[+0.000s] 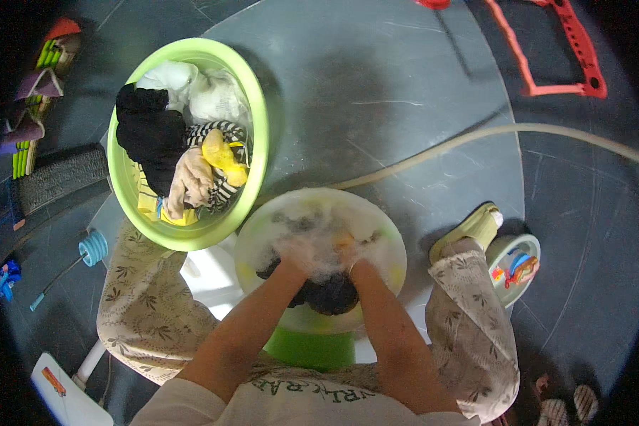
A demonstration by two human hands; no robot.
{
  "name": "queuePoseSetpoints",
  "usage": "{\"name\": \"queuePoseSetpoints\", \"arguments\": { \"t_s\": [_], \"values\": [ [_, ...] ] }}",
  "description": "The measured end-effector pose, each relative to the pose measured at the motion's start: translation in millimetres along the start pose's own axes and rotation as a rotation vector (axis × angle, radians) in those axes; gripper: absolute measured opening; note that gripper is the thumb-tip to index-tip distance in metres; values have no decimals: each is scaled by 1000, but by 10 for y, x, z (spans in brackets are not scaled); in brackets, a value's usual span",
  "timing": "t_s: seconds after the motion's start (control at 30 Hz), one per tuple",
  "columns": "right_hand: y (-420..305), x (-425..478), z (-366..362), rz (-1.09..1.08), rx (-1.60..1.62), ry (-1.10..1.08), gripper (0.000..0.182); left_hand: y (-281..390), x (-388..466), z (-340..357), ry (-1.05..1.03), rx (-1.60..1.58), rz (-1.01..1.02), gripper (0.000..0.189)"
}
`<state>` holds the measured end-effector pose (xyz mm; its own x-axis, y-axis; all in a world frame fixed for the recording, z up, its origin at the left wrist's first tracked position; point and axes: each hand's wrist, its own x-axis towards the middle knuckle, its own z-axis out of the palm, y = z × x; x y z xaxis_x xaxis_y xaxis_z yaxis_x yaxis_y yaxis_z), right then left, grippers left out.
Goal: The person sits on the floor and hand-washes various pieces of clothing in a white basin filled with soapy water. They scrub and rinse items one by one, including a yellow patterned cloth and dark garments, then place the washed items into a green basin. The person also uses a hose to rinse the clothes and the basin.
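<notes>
Both of my hands reach into a pale round basin (pixel 388 234) of foamy water between my knees. Suds largely cover my left hand (pixel 301 253) and my right hand (pixel 349 255), so their fingers and any grip are hidden. Dark wet cloth (pixel 333 295) bulges between and below my wrists, and something orange-yellow (pixel 344 240) shows through the foam by my right hand. To the upper left, a lime-green tub (pixel 259 133) holds black cloth (pixel 152 133), white cloth, a black-and-white striped piece, a beige cloth (pixel 190 178) and a yellow piece (pixel 223 157).
A pale hose (pixel 447 142) curves from behind the basin to the right. A small bowl (pixel 535 253) with colourful packets sits by my slippered right foot (pixel 468 229). A red plastic frame (pixel 556 90) lies at upper right, a blue-headed brush (pixel 93 248) at left. Green plastic (pixel 309 346) shows beneath the basin.
</notes>
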<state>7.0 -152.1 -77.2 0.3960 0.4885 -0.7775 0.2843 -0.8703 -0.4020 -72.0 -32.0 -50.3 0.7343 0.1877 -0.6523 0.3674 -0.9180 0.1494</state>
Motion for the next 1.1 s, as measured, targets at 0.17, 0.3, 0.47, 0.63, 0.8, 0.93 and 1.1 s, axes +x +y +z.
{"name": "queuePoseSetpoints", "arguments": {
  "t_s": [0.17, 0.3, 0.47, 0.63, 0.8, 0.93, 1.1],
  "values": [
    [-364, -203, -798, -121, -41, 240, 40, 61, 198, -783, -178, -244, -75, 32],
    [-885, -858, -797, -56, -247, 317, 32, -104, -148, -1119, 332, -588, -32, 27],
    [-1455, -1439, -621, -354, -340, 331, 21, -34, -373, -1575, 351, -617, 527, 37],
    [-1381, -1571, -6, -604, -501, 590, 19, -121, -611, -1259, 70, -416, 494, 31],
    [-1232, -1878, -42, -613, 62, 605, 27, -497, -939, -768, 175, -522, 318, 23],
    [-989, -1734, 146, -280, 20, 923, 38, -374, -1264, -351, 533, -503, 320, 23],
    [-814, -1400, 375, -122, -9, 730, 43, -98, -1125, -84, 730, -626, 217, 28]
  ]
}}
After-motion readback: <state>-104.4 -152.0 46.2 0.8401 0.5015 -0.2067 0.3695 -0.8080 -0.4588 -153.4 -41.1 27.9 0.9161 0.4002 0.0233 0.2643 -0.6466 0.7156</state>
